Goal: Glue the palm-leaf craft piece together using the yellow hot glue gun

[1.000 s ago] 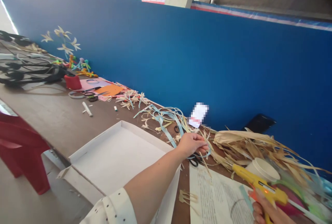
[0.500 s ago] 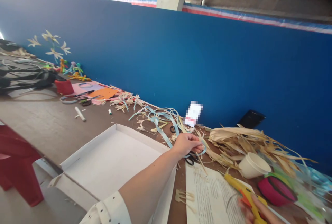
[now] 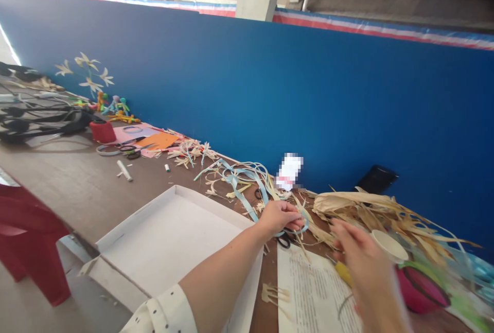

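Observation:
My left hand (image 3: 281,217) is closed, thumb and fingers pinching a curved piece of light blue ribbon (image 3: 305,222) above the table. Black scissor handles (image 3: 284,241) lie just under it. Raised and blurred by motion, my right hand (image 3: 363,258) points its fingers toward the left hand; whether it holds anything cannot be made out. Below the right hand, the yellow glue gun (image 3: 342,273) lies on a printed sheet (image 3: 304,292), mostly hidden. A tangle of light blue ribbons (image 3: 247,178) spreads behind my left hand.
A shallow white box lid (image 3: 162,240) lies under my left forearm. Dried corn husks (image 3: 355,204), a cream cup (image 3: 390,244) and a magenta roll (image 3: 422,286) are on the right. A phone (image 3: 289,172) leans on the blue partition (image 3: 216,91). A red stool (image 3: 34,250) stands left.
My right hand has let go of the glue gun and risen toward my left hand. The left hand stays nearly in place with the ribbon. The view has shifted slightly.

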`<act>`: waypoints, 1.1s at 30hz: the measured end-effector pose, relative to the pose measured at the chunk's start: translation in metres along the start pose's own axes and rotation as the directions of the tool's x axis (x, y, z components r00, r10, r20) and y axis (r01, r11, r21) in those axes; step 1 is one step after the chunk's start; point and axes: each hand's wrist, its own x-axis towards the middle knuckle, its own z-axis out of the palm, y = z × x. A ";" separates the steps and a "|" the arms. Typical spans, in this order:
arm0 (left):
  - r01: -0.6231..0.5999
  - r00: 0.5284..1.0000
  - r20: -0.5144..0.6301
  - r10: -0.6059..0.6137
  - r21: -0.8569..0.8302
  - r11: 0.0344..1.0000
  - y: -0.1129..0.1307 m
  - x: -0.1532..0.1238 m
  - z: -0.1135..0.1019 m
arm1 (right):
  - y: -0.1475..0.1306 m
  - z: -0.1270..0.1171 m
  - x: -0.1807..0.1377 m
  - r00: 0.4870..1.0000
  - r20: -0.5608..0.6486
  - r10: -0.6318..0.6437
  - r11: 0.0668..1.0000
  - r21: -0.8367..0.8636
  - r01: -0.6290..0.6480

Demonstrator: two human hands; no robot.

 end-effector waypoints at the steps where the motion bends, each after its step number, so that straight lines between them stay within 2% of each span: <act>1: -0.010 1.000 -0.003 0.010 -0.006 1.000 0.000 0.001 -0.002 | -0.002 0.023 0.002 0.996 0.043 0.072 0.996 0.049 -0.074; 2: -0.021 1.000 -0.005 0.021 -0.014 1.000 0.000 0.002 -0.003 | -0.002 0.043 0.005 0.985 0.073 0.157 0.979 0.120 -0.165; 4: -0.035 0.999 -0.022 0.035 -0.034 0.999 0.000 0.004 -0.006 | 0.003 0.069 0.011 0.971 0.123 0.204 0.957 0.185 -0.225; 7: -0.022 0.999 -0.035 0.020 -0.059 0.998 0.000 0.005 -0.008 | 0.016 0.082 0.016 0.957 0.195 0.216 0.930 0.257 -0.262; 12: 0.023 1.000 -0.008 -0.023 -0.046 0.999 0.003 0.001 -0.004 | 0.030 0.077 0.014 0.949 0.234 0.210 0.902 0.328 -0.281; 16: 0.018 1.000 0.023 -0.018 -0.015 1.000 0.003 -0.002 -0.003 | 0.035 0.076 0.015 0.963 0.188 0.194 0.919 0.309 -0.246; 20: 0.026 1.000 -0.014 -0.026 0.041 0.999 0.001 -0.002 -0.003 | 0.043 0.073 0.020 0.980 0.141 0.141 0.959 0.228 -0.171; 25: 0.008 1.000 -0.007 -0.008 0.051 0.999 -0.002 0.000 -0.003 | 0.052 0.067 0.026 0.991 0.129 0.040 0.994 0.098 -0.053; 33: 0.019 1.000 -0.024 -0.018 0.060 0.998 0.001 -0.001 -0.001 | 0.049 0.061 0.029 0.991 0.109 -0.080 0.991 -0.098 0.091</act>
